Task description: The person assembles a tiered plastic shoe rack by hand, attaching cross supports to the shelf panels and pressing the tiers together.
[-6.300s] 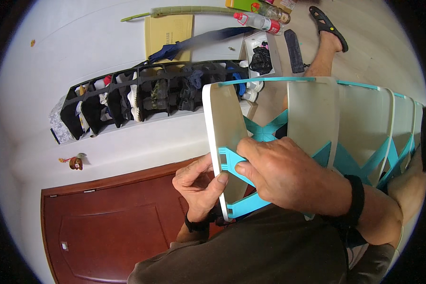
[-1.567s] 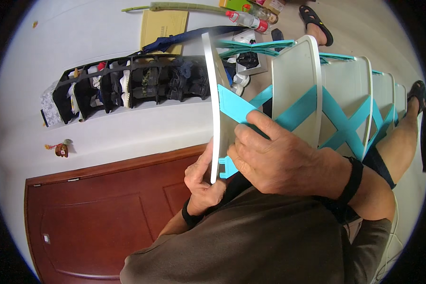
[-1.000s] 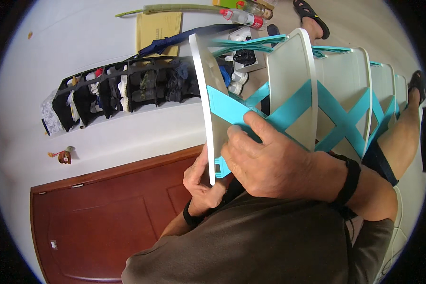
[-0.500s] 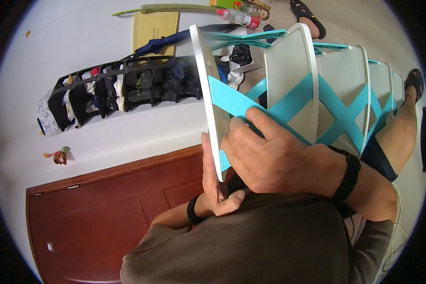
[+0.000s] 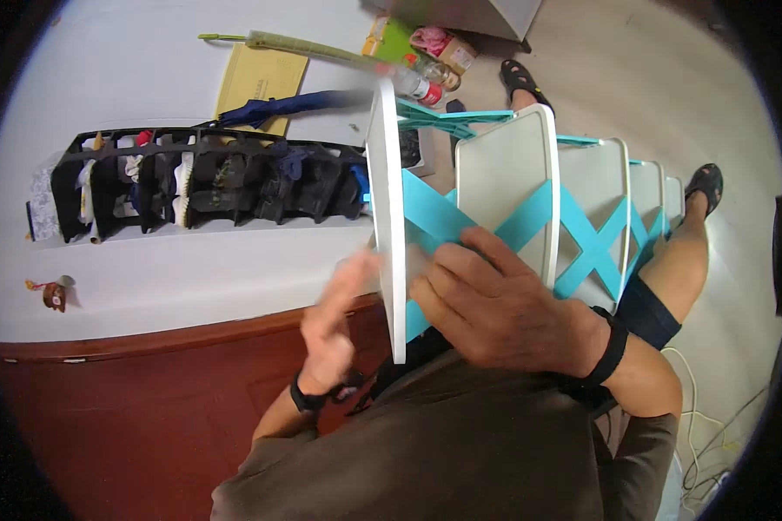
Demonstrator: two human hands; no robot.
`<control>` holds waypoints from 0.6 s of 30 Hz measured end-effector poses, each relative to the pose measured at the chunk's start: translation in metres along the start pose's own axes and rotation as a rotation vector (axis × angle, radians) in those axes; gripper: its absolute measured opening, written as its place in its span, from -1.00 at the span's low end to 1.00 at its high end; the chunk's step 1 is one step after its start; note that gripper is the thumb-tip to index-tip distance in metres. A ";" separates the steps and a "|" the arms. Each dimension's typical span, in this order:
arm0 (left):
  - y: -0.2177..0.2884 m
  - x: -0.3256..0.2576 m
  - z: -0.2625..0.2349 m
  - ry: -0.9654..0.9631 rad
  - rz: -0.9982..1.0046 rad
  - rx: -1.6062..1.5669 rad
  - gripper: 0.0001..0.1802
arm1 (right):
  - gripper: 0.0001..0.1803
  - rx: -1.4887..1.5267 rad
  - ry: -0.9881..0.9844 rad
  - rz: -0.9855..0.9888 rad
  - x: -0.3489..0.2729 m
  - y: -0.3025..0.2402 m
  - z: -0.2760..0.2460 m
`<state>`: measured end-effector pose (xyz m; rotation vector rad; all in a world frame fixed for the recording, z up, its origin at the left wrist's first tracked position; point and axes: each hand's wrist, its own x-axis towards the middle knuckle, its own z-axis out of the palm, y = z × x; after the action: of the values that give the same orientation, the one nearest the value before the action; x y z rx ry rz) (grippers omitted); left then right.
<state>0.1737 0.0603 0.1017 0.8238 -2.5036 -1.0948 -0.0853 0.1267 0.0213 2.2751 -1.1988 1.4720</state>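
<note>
A rack of white shelf panels [image 5: 506,178] joined by turquoise crossed braces [image 5: 595,252] stretches away from me to the right, its panels on edge. My right hand [image 5: 504,300] lies against the nearest brace, just inside the white end panel [image 5: 389,226]. Its fingers are curled, the index finger touches the turquoise strip, and the other fingertips are partly blurred. On the outer side of that panel is my left hand [image 5: 332,321], smeared by motion, with its fingers stretched upward and apart from the panel. It holds nothing that I can see.
To the left, a black compartment rack [image 5: 82,139] holds several shoes. A dark blue umbrella [image 5: 278,108], a yellow-brown board [image 5: 256,78] and bottles [image 5: 421,87] are beyond it. A reddish-brown door [image 5: 165,408] is at lower left. Cables [image 5: 691,417] trail at lower right.
My left hand has drawn back leftward from the end panel's outer face. My right hand stays by the brace. The view has shifted, so more floor shows at upper right.
</note>
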 end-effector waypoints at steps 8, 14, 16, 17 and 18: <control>-0.159 0.026 -0.031 0.367 -0.569 -0.773 -0.41 | -0.67 0.077 -0.064 0.149 0.004 0.012 -0.016; -0.197 0.069 0.024 0.067 -0.447 -0.934 -0.38 | -0.66 -0.182 -0.103 0.472 -0.016 0.010 -0.033; -0.195 0.081 0.039 0.022 -0.413 -0.997 -0.36 | -0.62 -0.276 -0.060 0.634 -0.027 0.007 -0.049; -0.193 0.090 0.050 0.004 -0.279 -0.987 -0.31 | -0.62 -0.180 0.075 0.720 -0.037 0.014 -0.054; -0.191 0.100 0.061 -0.010 -0.143 -0.977 -0.27 | -0.62 -0.084 0.212 0.799 -0.050 0.024 -0.057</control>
<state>0.1396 -0.0695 -0.0777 0.6658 -1.5614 -2.0708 -0.1502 0.1680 0.0015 1.5739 -2.1777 1.7697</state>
